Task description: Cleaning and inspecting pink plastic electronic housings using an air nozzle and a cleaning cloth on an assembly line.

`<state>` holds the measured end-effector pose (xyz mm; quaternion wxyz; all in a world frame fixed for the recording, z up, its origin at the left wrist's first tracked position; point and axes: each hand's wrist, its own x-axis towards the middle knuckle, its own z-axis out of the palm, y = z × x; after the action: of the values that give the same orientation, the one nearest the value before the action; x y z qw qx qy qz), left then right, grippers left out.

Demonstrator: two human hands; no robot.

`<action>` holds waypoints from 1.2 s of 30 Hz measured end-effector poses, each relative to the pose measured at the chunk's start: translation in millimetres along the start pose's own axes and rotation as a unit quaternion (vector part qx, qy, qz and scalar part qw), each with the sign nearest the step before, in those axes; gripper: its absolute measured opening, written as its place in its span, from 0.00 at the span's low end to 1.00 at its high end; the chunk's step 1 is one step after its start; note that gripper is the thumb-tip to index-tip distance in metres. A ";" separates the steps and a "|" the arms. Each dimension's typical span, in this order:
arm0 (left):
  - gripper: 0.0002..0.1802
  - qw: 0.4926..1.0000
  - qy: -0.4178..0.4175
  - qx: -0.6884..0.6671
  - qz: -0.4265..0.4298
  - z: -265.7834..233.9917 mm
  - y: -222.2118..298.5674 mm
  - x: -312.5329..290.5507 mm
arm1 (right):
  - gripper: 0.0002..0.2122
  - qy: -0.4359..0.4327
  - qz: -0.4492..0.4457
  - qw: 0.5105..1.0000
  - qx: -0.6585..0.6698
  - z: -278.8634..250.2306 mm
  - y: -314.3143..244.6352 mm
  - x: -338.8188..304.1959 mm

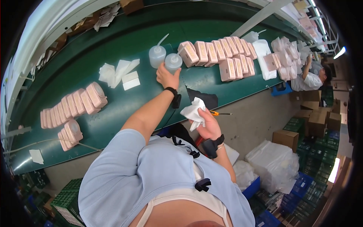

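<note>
My left hand (168,77) is wrapped round the lower part of a translucent squeeze bottle (173,61), which stands upright on the green table. Just left of it is a second squeeze bottle (157,56) with a bent spout. Close to my body, off the table's near edge, my right hand (210,128) grips a crumpled white wipe (195,112). A yellow tool (214,113) shows beside the right fingers; most of it is hidden. Between the hands, on the table edge, lies a black cloth (202,97).
Pink boxes (217,52) stand in rows to the right, and more pink boxes (72,105) to the left. White sheets (120,72) lie left of the bottles. Farther right, wrapped items (286,56) crowd the table near a co-worker (314,77). Crates (68,204) stand on the floor.
</note>
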<state>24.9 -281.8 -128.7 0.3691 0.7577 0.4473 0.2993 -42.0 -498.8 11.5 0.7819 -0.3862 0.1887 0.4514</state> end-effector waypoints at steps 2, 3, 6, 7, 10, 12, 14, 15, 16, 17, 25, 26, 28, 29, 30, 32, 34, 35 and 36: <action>0.47 0.997 -0.033 -0.011 0.064 -12.4 -10.9 -3.8 | 0.17 0.014 -0.050 0.996 -0.073 -0.2 -0.6 -4.2; 0.47 0.997 -0.031 -0.012 0.067 -24.4 -13.9 -6.4 | 0.15 0.047 -0.160 0.960 -0.226 -5.2 0.1 -4.3; 0.43 0.972 -0.177 -0.111 0.107 -74.7 -28.9 -17.6 | 0.11 0.112 -0.361 0.783 -0.493 -7.6 -0.8 -6.3; 0.43 0.973 -0.172 -0.108 0.109 -96.0 -37.5 -20.2 | 0.09 0.122 -0.438 0.712 -0.535 5.5 -5.4 -13.1; 0.42 0.953 -0.228 -0.157 0.126 -150.4 -54.3 -28.6 | 0.07 0.136 -0.577 0.540 -0.598 32.9 -13.4 -18.9; 0.43 0.899 -0.300 -0.312 0.062 -182.7 -55.7 -34.1 | 0.07 0.030 -0.530 0.727 -0.435 38.8 -11.1 -8.4; 0.43 0.862 -0.327 -0.386 0.029 -211.0 -59.0 -29.5 | 0.07 -0.030 -0.487 0.802 -0.344 42.4 -6.3 3.5; 0.44 0.859 -0.357 -0.366 0.030 -224.6 -62.5 -26.0 | 0.08 -0.060 -0.436 0.854 -0.276 40.7 -4.2 12.9; 0.45 0.854 -0.387 -0.346 0.029 -237.4 -65.2 -23.7 | 0.08 -0.088 -0.380 0.897 -0.207 40.1 -2.4 21.8; 0.46 0.848 -0.417 -0.325 0.028 -247.9 -66.2 -23.6 | 0.09 -0.114 -0.318 0.931 -0.136 39.9 -0.2 29.3; 0.37 0.927 -0.328 0.021 0.179 -326.5 -25.3 -33.1 | 0.13 -0.038 -0.347 0.863 -0.365 80.6 23.3 57.5; 0.37 0.930 -0.321 0.021 0.174 -327.8 -26.0 -35.5 | 0.13 -0.045 -0.344 0.862 -0.369 82.8 25.8 61.1; 0.36 0.940 -0.263 0.025 0.216 -328.9 -27.0 -39.1 | 0.15 -0.045 -0.354 0.831 -0.426 82.1 31.9 71.6; 0.36 0.943 -0.234 0.027 0.237 -329.2 -27.3 -40.2 | 0.16 -0.045 -0.360 0.815 -0.453 81.3 34.5 76.0; 0.36 0.945 -0.230 0.028 0.233 -329.8 -27.2 -40.9 | 0.16 -0.050 -0.358 0.814 -0.455 80.1 36.5 79.8; 0.35 0.952 -0.204 0.049 0.221 -331.5 -25.9 -40.8 | 0.18 -0.051 -0.359 0.805 -0.470 77.0 38.8 87.1; 0.35 0.957 -0.189 0.060 0.211 -332.8 -25.8 -40.8 | 0.19 -0.055 -0.357 0.800 -0.479 77.1 40.0 90.6; 0.34 0.958 -0.185 0.062 0.209 -333.0 -25.7 -40.3 | 0.20 -0.059 -0.357 0.792 -0.492 76.9 40.0 92.1; 0.34 0.959 -0.182 0.063 0.207 -333.1 -25.7 -39.9 | 0.21 -0.063 -0.357 0.783 -0.505 76.5 39.9 93.6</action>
<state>-264.7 -212.1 27.9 0.3258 0.8970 0.2237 0.1979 -31.3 -375.4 -17.8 0.5904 -0.7366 -0.2668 0.1942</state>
